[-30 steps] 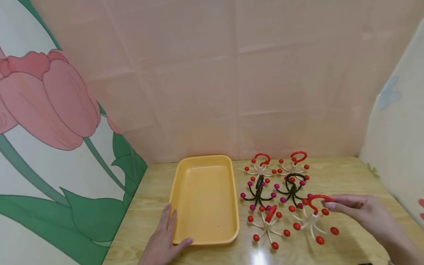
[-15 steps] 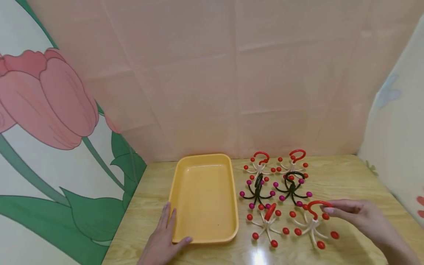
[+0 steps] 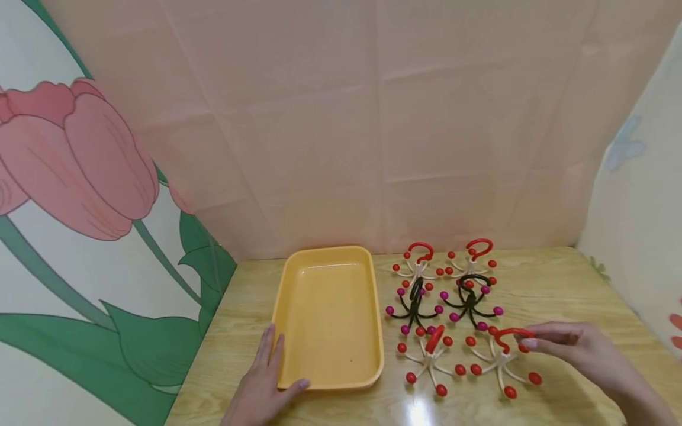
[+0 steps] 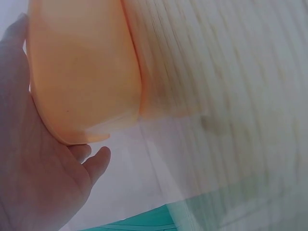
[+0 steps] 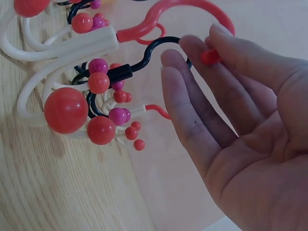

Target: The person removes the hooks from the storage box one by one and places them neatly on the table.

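In the head view my right hand pinches the red hook of a white multi-arm hanger with red ball tips, front right in the group. The right wrist view shows that red hook between thumb and index finger, the other fingers extended. Beside it on the left stands a matching white hanger. Behind are two black hangers with magenta balls, the left one and the right one. My left hand rests with extended fingers against the near left corner of a yellow tray.
At the back of the wooden table stand two more white hangers with red hooks, the left one and the right one. A pinkish cloth hangs behind. Tulip-printed panels flank the left side.
The hanger in my right hand has come down a little, its ball tips lower and nearer the table. My left hand stays at the tray.
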The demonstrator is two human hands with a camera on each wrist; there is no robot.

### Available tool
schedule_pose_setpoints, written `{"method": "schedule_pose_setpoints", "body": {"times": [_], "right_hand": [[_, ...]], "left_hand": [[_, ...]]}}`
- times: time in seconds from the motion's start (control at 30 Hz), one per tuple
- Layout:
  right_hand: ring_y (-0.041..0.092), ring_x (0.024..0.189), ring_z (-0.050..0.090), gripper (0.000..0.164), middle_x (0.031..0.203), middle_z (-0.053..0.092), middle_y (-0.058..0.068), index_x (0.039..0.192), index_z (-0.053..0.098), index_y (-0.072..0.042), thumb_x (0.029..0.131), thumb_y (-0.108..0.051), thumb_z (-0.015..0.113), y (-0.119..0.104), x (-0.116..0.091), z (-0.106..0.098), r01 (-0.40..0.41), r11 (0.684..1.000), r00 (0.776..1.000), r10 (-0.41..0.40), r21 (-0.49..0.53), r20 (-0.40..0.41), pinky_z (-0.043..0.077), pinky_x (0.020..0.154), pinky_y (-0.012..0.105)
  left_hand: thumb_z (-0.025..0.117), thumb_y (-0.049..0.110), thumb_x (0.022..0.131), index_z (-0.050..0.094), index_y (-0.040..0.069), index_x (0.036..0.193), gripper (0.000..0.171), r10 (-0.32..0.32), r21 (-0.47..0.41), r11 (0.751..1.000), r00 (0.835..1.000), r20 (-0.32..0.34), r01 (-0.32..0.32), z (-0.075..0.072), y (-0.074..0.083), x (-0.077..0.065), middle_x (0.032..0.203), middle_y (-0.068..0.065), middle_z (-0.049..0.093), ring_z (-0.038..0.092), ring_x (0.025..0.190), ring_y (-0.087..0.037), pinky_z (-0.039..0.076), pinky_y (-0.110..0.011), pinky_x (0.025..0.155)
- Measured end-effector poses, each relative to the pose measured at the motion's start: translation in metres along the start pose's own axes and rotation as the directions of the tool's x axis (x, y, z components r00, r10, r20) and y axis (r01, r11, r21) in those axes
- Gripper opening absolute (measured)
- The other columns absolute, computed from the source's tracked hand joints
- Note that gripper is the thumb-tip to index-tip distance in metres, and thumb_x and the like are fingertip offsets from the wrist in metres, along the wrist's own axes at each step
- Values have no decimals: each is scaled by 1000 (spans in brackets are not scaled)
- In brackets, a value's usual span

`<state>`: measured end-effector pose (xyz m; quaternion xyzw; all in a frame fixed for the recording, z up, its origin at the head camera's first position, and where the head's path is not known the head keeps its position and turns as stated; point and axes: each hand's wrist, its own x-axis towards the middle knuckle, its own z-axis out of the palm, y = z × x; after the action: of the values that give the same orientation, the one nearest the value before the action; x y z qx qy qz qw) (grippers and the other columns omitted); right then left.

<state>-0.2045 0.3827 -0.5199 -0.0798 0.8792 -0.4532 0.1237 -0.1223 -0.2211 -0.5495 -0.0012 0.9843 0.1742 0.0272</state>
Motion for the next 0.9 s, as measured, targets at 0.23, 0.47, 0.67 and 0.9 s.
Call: {"method": "schedule_pose_setpoints", "body": {"times": [0.23, 0.47, 0.67, 0.9], "right_hand": [[-6, 108, 68, 37, 123, 80, -2, 135, 71, -10, 106, -31, 65, -1, 1, -2, 33, 999, 999, -33, 2, 28, 52, 82, 17], [-10, 112, 65, 45, 131, 73, -17, 146, 61, -5, 108, -29, 61, -2, 2, -1, 33, 997, 996, -38, 67, 78, 54, 85, 17], [-14, 113, 63, 48, 135, 72, -17, 153, 54, -9, 111, -31, 55, 0, -2, -2, 66, 998, 998, -66, -2, 13, 54, 82, 16], [-9, 112, 69, 42, 125, 78, -12, 157, 44, -8, 116, -15, 35, -2, 0, -7, 263, 962, 957, -249, 78, -151, 50, 84, 5]], "left_hand": [[57, 83, 89, 25, 6, 167, 114, 31, -3, 1000, 999, -26, -31, 0, -2, 3, 180, -11, -2, 8, 167, -34, 40, -58, 123], [58, 82, 89, 25, 6, 167, 113, 58, 2, 998, 997, -45, -58, -2, -8, 4, 180, -12, 2, 12, 166, -37, 44, -59, 120], [58, 81, 89, 23, 8, 168, 114, 71, 18, 997, 996, -46, -70, -4, -14, 2, 180, -13, 2, 12, 166, -35, 47, -58, 117], [63, 75, 91, 20, 10, 169, 110, 68, 16, 998, 994, -80, -67, -18, -16, 0, 179, -15, 1, 9, 163, -49, 51, -71, 104]]}}
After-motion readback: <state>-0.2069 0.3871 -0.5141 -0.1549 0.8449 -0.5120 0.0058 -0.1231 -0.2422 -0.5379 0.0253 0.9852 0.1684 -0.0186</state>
